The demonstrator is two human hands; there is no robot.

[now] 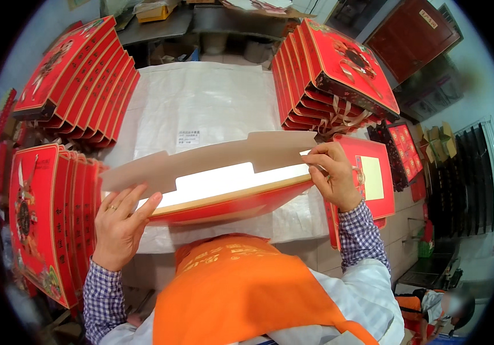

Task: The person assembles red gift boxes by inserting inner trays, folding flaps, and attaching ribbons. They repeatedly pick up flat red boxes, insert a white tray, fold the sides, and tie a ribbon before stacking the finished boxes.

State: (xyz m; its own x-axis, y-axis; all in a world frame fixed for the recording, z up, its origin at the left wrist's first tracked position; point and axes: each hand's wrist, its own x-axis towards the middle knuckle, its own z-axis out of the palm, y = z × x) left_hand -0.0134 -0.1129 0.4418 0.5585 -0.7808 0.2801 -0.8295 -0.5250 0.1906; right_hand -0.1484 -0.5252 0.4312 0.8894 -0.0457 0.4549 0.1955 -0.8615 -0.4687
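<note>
In front of my orange apron, a red cardboard gift box [224, 214] stands on edge with its top open. Its long greyish-white flap [281, 150] is raised on the far side, and a bright white inner flap [215, 184] shows in the opening. My left hand [121, 221] is closed around the box's left end, fingers over the far flap and thumb along the rim. At the right end, my right hand [334, 175] pinches the corner of the flap between thumb and fingers. What lies inside the box is hidden.
Stacked red gift boxes stand at the far left [80, 75], near left [40, 218] and far right [339, 69], the last with ribbon handles. A flat red piece with a pale panel [372, 178] lies beside my right hand. White sheeting [207, 103] covers the table. Another person [431, 307] is at lower right.
</note>
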